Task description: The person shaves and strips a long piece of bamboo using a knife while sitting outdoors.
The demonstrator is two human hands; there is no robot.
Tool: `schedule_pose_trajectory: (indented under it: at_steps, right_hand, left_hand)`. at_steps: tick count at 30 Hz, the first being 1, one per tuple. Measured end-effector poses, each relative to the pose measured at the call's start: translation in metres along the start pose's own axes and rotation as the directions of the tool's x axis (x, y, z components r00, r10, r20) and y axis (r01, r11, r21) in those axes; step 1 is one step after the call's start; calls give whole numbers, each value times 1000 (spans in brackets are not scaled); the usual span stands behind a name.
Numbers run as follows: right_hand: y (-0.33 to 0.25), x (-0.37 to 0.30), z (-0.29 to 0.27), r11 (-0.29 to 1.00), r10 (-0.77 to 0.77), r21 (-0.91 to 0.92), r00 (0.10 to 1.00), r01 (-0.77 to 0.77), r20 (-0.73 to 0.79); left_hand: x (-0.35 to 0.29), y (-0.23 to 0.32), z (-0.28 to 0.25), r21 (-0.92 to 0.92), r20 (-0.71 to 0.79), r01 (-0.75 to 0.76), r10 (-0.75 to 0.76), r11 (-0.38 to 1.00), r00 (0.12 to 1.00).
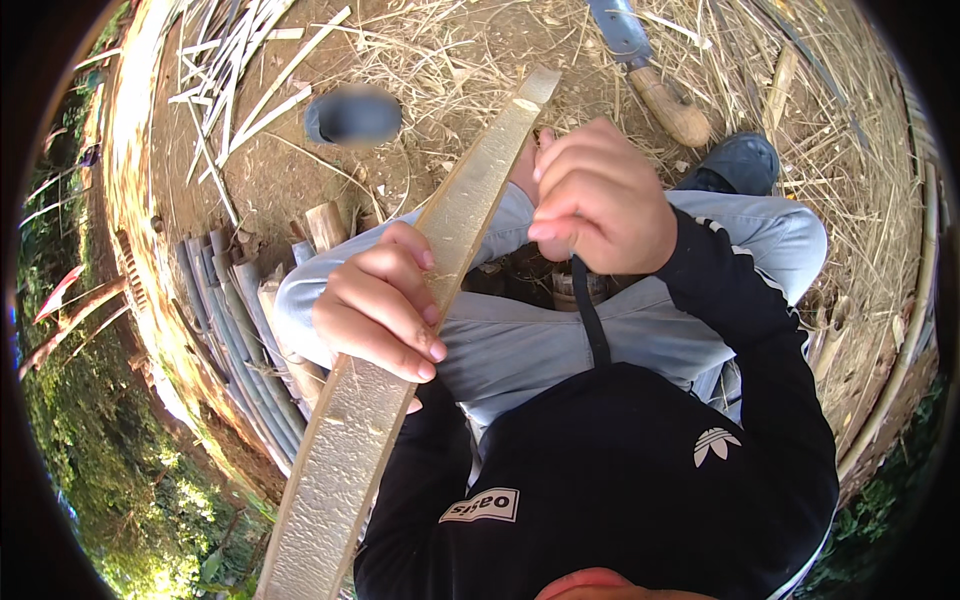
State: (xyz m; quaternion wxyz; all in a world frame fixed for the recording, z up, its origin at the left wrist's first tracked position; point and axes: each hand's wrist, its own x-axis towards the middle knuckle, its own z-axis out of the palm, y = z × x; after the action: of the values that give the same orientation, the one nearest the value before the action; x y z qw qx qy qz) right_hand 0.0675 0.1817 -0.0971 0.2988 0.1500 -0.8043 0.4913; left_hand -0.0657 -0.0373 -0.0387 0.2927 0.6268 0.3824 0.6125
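Note:
A long, flat split-bamboo strip (pixel 470 190) runs slantwise from the lower left up toward the top middle, its rough pale face showing. My left hand (pixel 385 300) grips it around the middle, fingers laid across its face and the thumb mostly hidden behind. Close to the right of its far end, my right hand (pixel 605 200) is closed with fingers curled in; whatever it may hold is hidden. Below that hand hangs a dark narrow cord (pixel 590 315); whether the fingers touch it I cannot tell.
A machete (pixel 665 100) with a wooden handle lies at the upper right, near a dark shoe (pixel 740 163). Another dark slipper (pixel 355 117) sits at the upper left beside a heap of pale strips (pixel 235 80). Several bamboo poles (pixel 235 310) lie at left; straw litters the ground.

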Motion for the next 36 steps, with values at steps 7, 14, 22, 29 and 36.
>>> schedule_pose_trajectory:
  at_steps: [7,14,22,29,36]
  right_hand:
    - [39,3,-46,807,302,-379,868,-452,-393]
    - [0,2,-4,973,97,-213,995,-91,17]
    - [-12,-27,34,982,-157,-111,987,151,-44]
    - [-11,-26,37,974,-164,-181,977,138,-138]
    - [-8,-24,31,985,-149,-101,987,142,-66]
  left_hand:
    - [-8,0,-3,-16,-84,15,-16,1000,996]
    - [6,-10,17,40,-29,-100,101,994,994]
    - [14,-18,37,71,-24,-107,109,992,994]
    - [7,-12,32,96,-122,-94,106,991,987]
    - [-2,-10,17,43,-108,-58,63,997,992]
